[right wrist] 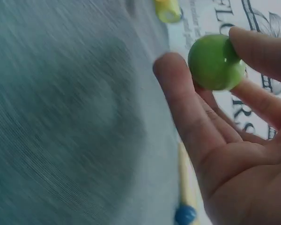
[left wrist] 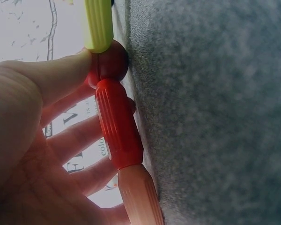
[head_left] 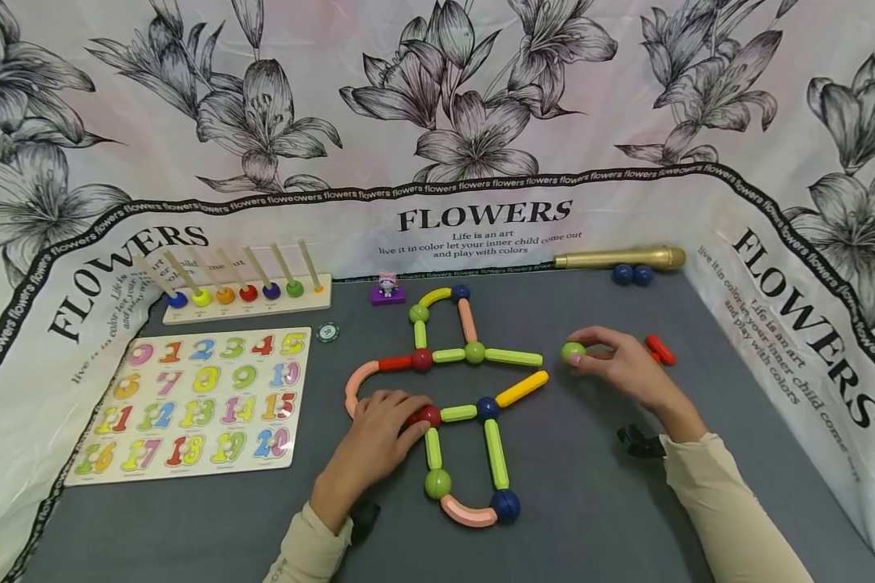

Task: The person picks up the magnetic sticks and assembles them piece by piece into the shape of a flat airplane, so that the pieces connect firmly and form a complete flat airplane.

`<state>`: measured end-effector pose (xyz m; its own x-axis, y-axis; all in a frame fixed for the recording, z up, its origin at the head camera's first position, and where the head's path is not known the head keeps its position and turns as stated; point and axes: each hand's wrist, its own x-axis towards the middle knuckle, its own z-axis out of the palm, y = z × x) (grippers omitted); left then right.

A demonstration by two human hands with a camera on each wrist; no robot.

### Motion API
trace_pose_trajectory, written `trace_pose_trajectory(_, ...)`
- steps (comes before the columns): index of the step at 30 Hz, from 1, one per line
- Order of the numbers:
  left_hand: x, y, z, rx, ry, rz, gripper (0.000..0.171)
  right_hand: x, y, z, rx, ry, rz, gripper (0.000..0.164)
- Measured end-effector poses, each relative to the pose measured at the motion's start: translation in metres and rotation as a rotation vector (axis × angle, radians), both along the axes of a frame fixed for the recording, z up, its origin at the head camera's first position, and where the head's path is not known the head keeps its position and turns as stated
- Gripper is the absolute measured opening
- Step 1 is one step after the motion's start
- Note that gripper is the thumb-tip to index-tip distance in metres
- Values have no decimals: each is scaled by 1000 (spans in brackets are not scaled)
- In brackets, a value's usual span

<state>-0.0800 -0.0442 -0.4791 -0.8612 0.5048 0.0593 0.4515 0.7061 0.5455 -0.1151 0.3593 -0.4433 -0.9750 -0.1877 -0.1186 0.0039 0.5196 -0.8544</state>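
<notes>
My left hand (head_left: 379,433) pinches a red ball (left wrist: 113,61) of a magnetic stick-and-ball figure, thumb on one side and fingers behind. A red rod (left wrist: 119,124) joins that ball to a curved peach rod (left wrist: 140,197). My right hand (head_left: 620,364) holds a loose green ball (right wrist: 213,63) between thumb and fingers, right of the figure. Nearest to it are the free ends of a lime rod (head_left: 514,357) and a yellow rod (head_left: 522,389). The yellow rod slants up from a blue ball (head_left: 488,406). Part of the curved peach rod is hidden by my left hand.
A number board (head_left: 197,405) lies at left, below a peg stand (head_left: 251,301) with coloured rings. Along the back are a small figurine (head_left: 387,290), a gold microphone (head_left: 620,258) and blue balls (head_left: 633,275). Red rods (head_left: 659,350) lie beyond my right hand.
</notes>
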Motion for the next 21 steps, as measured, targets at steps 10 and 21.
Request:
trace_pose_trajectory(10, -3, 1, 0, -8, 8, -4, 32, -2, -21, -20, -1, -3, 48, 39)
trace_pose_trajectory(21, -1, 2, 0, -11, -1, -3, 33, -1, -21, -32, 48, -3, 12, 39)
